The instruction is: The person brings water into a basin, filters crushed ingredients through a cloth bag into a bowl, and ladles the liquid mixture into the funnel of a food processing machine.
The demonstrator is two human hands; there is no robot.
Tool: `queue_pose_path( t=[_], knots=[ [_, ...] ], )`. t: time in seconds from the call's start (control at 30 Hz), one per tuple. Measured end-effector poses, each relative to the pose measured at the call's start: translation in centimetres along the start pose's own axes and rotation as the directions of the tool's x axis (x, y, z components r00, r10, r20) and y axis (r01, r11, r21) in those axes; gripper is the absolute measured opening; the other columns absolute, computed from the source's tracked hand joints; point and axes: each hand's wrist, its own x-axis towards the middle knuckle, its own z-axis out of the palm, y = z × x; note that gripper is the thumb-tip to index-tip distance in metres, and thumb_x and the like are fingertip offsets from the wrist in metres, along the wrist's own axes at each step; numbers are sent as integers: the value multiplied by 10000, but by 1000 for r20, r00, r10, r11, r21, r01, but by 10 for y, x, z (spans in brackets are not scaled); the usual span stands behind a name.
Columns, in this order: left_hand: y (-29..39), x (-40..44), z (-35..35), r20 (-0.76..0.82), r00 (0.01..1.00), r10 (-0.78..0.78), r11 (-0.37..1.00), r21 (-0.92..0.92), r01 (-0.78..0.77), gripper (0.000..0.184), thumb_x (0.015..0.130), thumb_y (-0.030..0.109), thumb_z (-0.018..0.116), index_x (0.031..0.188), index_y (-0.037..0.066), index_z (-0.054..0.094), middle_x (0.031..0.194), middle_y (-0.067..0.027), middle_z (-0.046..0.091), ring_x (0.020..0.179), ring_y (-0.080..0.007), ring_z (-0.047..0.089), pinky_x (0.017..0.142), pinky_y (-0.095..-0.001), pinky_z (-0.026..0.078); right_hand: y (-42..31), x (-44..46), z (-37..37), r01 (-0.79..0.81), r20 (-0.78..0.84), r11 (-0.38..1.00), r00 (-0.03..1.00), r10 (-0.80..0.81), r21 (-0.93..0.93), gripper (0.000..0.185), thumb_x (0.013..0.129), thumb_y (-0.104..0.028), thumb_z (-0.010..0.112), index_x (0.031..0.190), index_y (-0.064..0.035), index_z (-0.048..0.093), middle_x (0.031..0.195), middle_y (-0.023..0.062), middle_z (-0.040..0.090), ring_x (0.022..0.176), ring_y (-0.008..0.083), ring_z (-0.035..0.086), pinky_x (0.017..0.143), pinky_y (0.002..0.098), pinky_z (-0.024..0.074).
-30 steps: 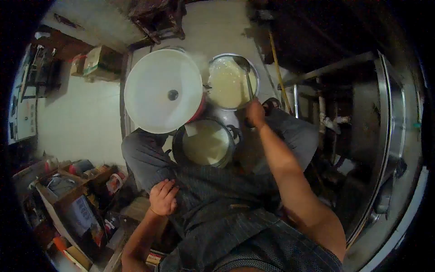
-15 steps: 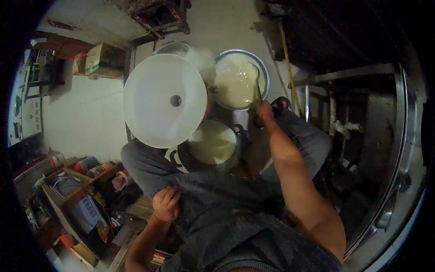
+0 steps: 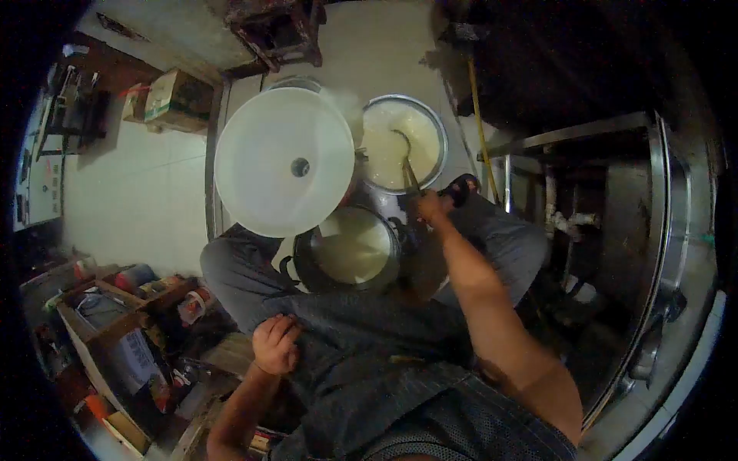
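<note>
My right hand (image 3: 432,207) is closed around the handle of a ladle (image 3: 410,175), whose bowl dips into pale, creamy liquid (image 3: 384,157) and is partly hidden by it. The liquid fills a metal basin (image 3: 444,146) standing on the floor. Nearer to me, between my legs, is a dark pot (image 3: 307,257) with side handles and pale liquid inside. Left of the basin and above the pot spreads a wide white round hopper (image 3: 257,177) with a dark hole at its middle. My left hand (image 3: 277,344) rests on my lap with curled fingers and nothing visible in them.
A wooden box of jars and bottles (image 3: 115,330) lies at lower left. Cardboard boxes (image 3: 178,100) sit by the wall, and a wooden stool (image 3: 280,31) stands at the back. On the right are a yellow pole (image 3: 480,123) and a metal-framed counter (image 3: 584,127).
My right hand has drawn the ladle left and toward me; its bowl has gone from the basin's right side to nearer the middle, lower in the liquid. My left hand stays on my lap.
</note>
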Motion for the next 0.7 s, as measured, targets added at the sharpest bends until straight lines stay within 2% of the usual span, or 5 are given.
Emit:
queue_pose_path(
  t=[0.1,0.23,0.3,0.4,0.7],
  knots=[
    [3,-3,-2,-9,1000,9,1000,11,-9,399,671,209,572,1016,20,645,1076,-162,611,943,-342,583,863,-439,475,-19,-32,-6,240,-124,967,961,-249,-81,282,854,-241,623,923,32,620,750,159,657,535,235,625,473,360,508],
    [1,-10,4,-49,999,19,1000,-4,-19,387,695,217,557,1014,17,647,1071,-170,610,956,-350,579,863,-445,473,-68,-92,-30,204,-205,962,949,-240,-182,291,824,-244,635,915,32,610,807,205,670,644,309,664,560,404,529],
    [-1,-12,5,-57,997,56,998,19,-55,365,723,214,546,1011,14,649,1069,-171,610,972,-352,575,864,-446,471,-83,-109,-38,216,-293,836,868,-401,-504,305,809,-241,642,969,17,607,873,245,665,776,398,660,686,460,528],
    [1,-11,3,-29,999,24,999,40,-23,369,720,218,549,1006,11,656,1091,-178,609,988,-369,568,863,-446,470,-82,-102,-44,169,-352,898,878,-325,-407,313,802,-235,644,1000,3,598,908,250,659,879,441,626,761,503,503],
    [-2,-12,9,61,997,-44,998,53,41,416,715,241,545,1067,41,638,1162,-166,592,1037,-386,556,868,-490,451,-85,-56,-57,42,-440,925,871,-218,-377,319,799,-216,626,1029,3,588,897,250,661,868,432,635,763,488,508]
  ],
)
